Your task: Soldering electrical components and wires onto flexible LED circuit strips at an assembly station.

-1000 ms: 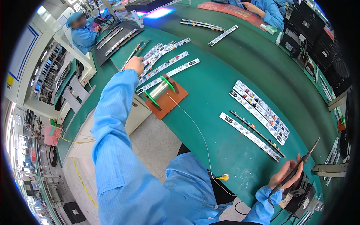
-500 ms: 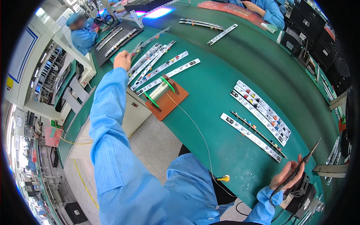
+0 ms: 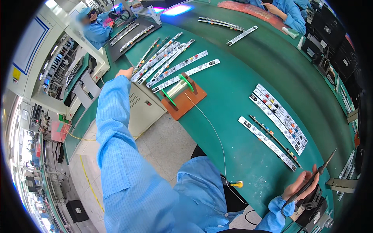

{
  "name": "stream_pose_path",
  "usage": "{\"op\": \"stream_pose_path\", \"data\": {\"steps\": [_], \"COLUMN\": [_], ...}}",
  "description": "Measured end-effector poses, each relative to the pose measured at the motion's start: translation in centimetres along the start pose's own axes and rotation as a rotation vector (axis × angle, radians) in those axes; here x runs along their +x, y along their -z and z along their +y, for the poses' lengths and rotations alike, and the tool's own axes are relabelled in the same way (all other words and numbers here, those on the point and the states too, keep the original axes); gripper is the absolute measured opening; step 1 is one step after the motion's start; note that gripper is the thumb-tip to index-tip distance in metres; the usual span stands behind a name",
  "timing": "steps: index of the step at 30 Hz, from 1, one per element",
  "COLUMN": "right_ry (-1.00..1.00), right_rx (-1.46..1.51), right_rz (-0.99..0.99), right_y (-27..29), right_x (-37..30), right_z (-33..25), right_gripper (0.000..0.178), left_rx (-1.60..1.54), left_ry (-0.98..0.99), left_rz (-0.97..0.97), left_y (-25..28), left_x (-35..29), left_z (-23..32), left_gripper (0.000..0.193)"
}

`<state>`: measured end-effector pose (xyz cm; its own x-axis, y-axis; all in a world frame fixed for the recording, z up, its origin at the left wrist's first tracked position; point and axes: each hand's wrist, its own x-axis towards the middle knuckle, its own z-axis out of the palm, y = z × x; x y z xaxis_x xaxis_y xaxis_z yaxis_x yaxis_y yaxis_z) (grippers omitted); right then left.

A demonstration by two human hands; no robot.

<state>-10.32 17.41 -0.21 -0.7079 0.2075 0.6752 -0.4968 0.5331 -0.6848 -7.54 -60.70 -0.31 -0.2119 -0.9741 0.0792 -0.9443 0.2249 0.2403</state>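
Note:
My left hand (image 3: 125,72), arm stretched far out, has its fingers closed at the near end of a narrow circuit board strip (image 3: 146,55) in the fanned group at the far left. That strip stands on edge beside several white circuit boards (image 3: 178,69) with coloured parts; the exact grip is partly hidden. At the lower right, my right hand (image 3: 302,187) holds a black soldering iron (image 3: 311,180), its tip pointing up and away to the right. Nearby lie white circuit boards (image 3: 268,144), with one strip (image 3: 275,140) standing on edge between them.
A solder wire spool (image 3: 178,90) with green flanges sits on a brown stand (image 3: 196,101); its wire trails toward me. A yellow plug (image 3: 237,184) is at the table edge. More boards (image 3: 242,35) lie across the green table. Co-workers (image 3: 97,29) sit beyond.
My left hand has come down and nearer, and the strip it held raised now rests among the fanned boards. My right hand still holds the soldering iron. The whole view has shifted slightly.

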Motion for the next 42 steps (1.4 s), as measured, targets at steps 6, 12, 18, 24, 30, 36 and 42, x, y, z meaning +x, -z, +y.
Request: {"op": "stream_pose_path", "data": {"steps": [6, 12, 18, 24, 30, 36, 42], "right_ry": [-0.017, -0.019, -0.024, 0.012, 0.054, -0.031, -0.063], "right_rx": [-0.014, 0.008, 0.023, 0.079, -0.131, -0.141, -0.181], "right_rz": [0.01, 0.005, 0.002, -0.017, -0.097, -0.279, -0.161], "right_y": [0.0, -0.3, -0.2, 0.2, 0.0, -0.3, 0.5], "right_x": [0.0, 0.2, -0.1, -0.5, 0.5, 2.3, 2.4], "right_z": [0.3, 0.5, 0.1, 0.4, 0.2, 0.3, 1.7], "right_gripper": [0.048, 0.048, 0.048, 0.049, 0.052, 0.044, 0.052], "left_rx": [-0.416, 0.003, -0.084, -0.235, -0.694, -0.463, -0.279], "left_ry": [-0.01, -0.375, -0.499, -0.583, -1.187, -1.816, -1.578], "left_rz": [-0.378, 0.163, 0.147, 0.323, 0.293, -0.235, -0.151], "left_y": [-0.8, -0.6, -0.2, 1.9, 9.0, 9.5, 3.0], "left_x": [-2.7, -4.9, -4.9, -5.5, -22.2, -42.5, -44.7], "left_z": [2.3, 1.8, -0.1, 0.5, 11.3, 16.3, 18.3], "left_gripper": [0.034, 0.023, 0.023, 0.026, 0.016, 0.029, 0.046]}}
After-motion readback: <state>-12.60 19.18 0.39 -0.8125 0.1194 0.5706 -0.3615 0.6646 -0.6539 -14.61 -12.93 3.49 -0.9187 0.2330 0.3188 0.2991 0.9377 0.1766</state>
